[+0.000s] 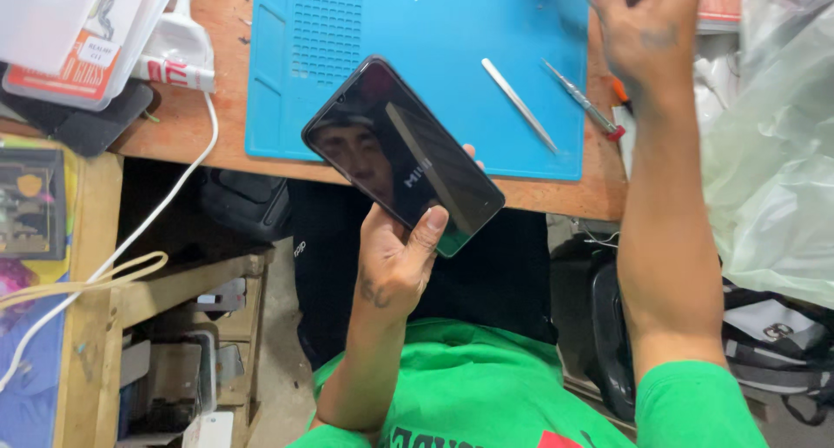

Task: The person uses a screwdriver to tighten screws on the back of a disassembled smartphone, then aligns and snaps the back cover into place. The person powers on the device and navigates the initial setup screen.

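Left hand (395, 261) holds a black smartphone (402, 155) at frame centre, screen up, tilted, lifted off the desk and over the lap. Thumb lies along the lower edge of the glass, fingers curl under the back; one fingertip peeks out at the right edge. Screen is dark and reflective, with small light lettering near its lower part.

Right hand (647, 26) is at the upper right of the frame, reaching over the far end of the blue work mat (417, 31). Its fingers are cut off by the top edge, so I can't tell if they are spread or pinching anything.

On the mat, right of centre: a flat metal spudger (519, 104) and metal tweezers (580, 100), both lying diagonal, near each other but apart. Upper left: a white glue bottle (178, 53) and a clear plastic box (74, 26). A white cable (130, 239) runs down the left side.

Judgement: this looks like an inspect stage, phone held in hand while the other hand goes for something at the back of the bench. Phone appears closed up, no gap visible at the screen edge. Next move likely needs a steady one-handed grip on the phone, and care not to sweep the two tools off the mat.
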